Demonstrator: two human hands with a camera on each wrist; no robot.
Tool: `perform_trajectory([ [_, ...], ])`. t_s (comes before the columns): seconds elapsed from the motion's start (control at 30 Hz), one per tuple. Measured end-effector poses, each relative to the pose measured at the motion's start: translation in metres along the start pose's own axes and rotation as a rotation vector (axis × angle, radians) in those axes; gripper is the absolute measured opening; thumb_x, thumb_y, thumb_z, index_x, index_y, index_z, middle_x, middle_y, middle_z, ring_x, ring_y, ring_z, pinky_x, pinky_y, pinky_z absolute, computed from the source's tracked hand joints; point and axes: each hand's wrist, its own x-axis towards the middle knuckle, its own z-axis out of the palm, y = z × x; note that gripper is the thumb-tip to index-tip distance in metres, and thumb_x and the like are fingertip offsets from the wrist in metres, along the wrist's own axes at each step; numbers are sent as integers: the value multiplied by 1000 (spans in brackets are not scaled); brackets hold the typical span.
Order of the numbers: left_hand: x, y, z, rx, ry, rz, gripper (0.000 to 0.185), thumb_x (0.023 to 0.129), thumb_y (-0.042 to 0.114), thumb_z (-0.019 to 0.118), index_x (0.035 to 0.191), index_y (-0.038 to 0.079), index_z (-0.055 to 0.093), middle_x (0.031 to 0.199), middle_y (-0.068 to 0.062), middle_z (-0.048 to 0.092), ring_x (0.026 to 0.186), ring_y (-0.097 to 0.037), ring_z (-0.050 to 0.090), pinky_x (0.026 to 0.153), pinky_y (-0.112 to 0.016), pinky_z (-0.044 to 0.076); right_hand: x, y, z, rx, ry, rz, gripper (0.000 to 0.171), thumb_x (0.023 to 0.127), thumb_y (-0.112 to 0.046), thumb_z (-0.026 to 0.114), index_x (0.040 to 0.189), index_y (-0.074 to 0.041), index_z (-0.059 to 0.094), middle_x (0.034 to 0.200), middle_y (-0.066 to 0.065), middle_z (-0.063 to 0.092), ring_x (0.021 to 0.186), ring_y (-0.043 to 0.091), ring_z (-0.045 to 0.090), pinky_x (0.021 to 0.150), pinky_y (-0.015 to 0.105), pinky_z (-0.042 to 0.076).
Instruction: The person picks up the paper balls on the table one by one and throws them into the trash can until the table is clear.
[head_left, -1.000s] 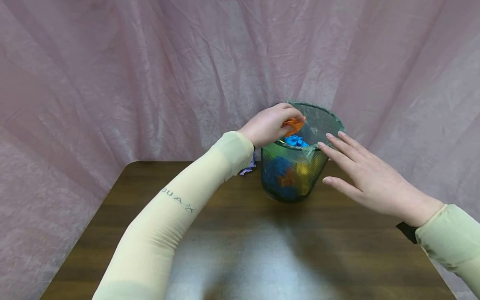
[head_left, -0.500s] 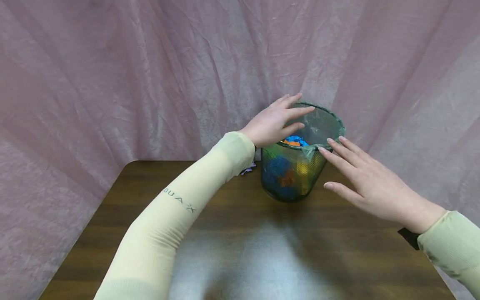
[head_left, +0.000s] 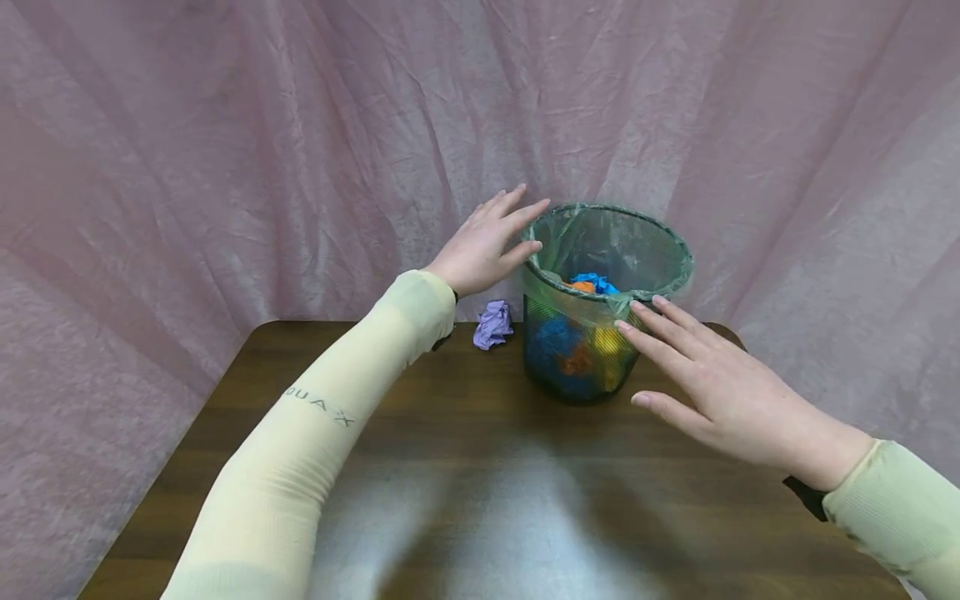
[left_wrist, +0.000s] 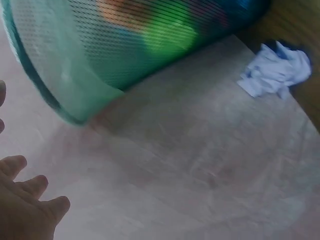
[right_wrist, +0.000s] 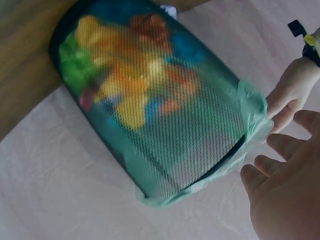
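Note:
A mesh wastebasket lined with a thin green bag stands near the back of the table. Inside it lie several crumpled papers, with a blue one and an orange one on top. My left hand hovers at the basket's left rim, fingers spread and holding nothing. Below that hand a crumpled purple paper rests on the table's back edge, left of the basket; the left wrist view shows the same paper. At the front right rim my right hand extends straight fingers; whether they touch it, I cannot tell.
The brown wooden table ends just behind the basket and the purple paper. Behind it hangs a pink curtain. Through the mesh in the right wrist view, papers of several colours show.
The left hand let go of the orange paper, which dropped into the basket. It then moved left, out over the rim, uncovering the purple paper. The right hand lowered slightly.

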Motion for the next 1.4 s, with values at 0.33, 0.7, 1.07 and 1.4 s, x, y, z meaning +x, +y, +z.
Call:
perform_trajectory([
  [0.33,-26,-52,24,16,-12,-101,66,105,38,59,163,27,30,170,-11,17,155,-37,15,124,-51,12,-6,-20,31,7,-68,-54,76,101,-52,61,164,-27,27,169,-2,21,156,27,15,123,27,9],
  [0.7,-40,-79,74,148,-164,-130,68,101,27,65,161,24,35,168,-13,23,153,-40,19,121,-58,20,-5,-18,67,7,-109,-43,75,102,-56,55,164,-27,25,171,-4,13,156,27,13,124,36,14],
  [1.07,-47,-81,136,200,-280,-100,67,100,26,66,160,20,38,168,-16,22,152,-42,21,120,-55,25,-3,-23,95,20,-110,-89,72,104,-56,51,164,-25,27,171,0,15,156,28,14,122,42,23],
  [1.4,-47,-79,164,188,-339,-170,70,99,25,68,161,20,37,169,-18,15,151,-46,21,116,-55,33,-7,-27,109,69,-88,-71,73,102,-53,57,164,-25,28,170,0,19,155,29,17,122,41,23],
])
